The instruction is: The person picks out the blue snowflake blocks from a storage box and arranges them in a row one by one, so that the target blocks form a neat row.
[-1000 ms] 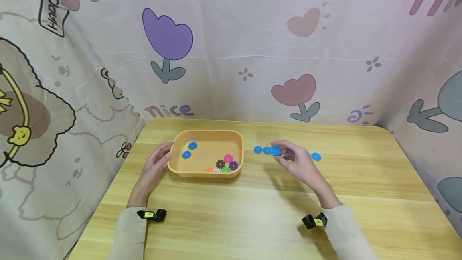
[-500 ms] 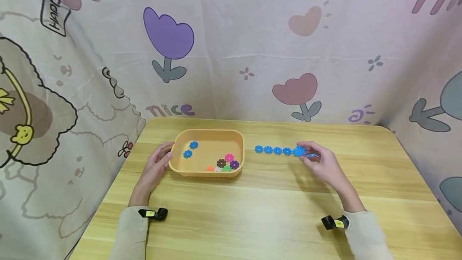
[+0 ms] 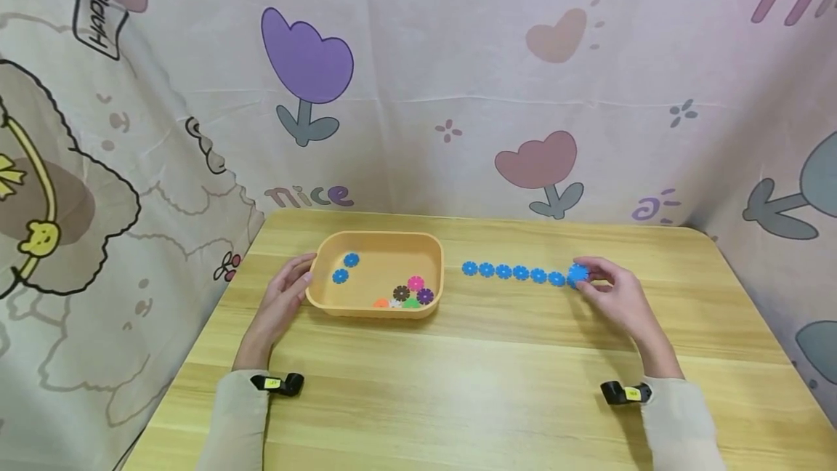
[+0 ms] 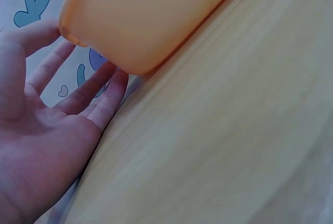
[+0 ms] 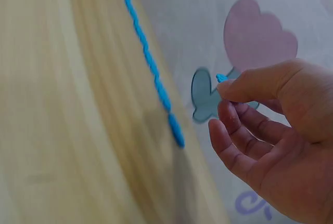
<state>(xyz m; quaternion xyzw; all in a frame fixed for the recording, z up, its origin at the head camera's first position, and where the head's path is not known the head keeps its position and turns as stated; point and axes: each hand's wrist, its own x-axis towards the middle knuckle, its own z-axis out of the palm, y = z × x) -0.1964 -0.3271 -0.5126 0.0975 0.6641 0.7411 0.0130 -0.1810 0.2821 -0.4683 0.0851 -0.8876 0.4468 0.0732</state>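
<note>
My right hand (image 3: 615,293) pinches a blue snowflake disc (image 3: 577,275) between thumb and fingertips, at the right end of a row. In the right wrist view this disc (image 5: 222,77) shows only a small edge above the thumb, raised over the table. Several more blue snowflake discs (image 3: 503,272) lie flat in that straight row, to the right of the orange plastic basket (image 3: 375,237). My left hand (image 3: 281,300) touches the basket's left end; in the left wrist view its thumb meets the rim and the loosely extended fingers rest against the outer wall (image 4: 140,26).
Inside the basket, two blue discs (image 3: 351,259) lie at the left. Pink (image 3: 415,283), brown (image 3: 402,293), purple (image 3: 425,296), green (image 3: 410,304), white and orange discs gather at its front right. A patterned curtain (image 3: 405,78) stands behind the wooden table (image 3: 458,384).
My right hand has moved right along the row, still pinching a blue disc, and more of the row now shows. My left hand stays at the basket's end.
</note>
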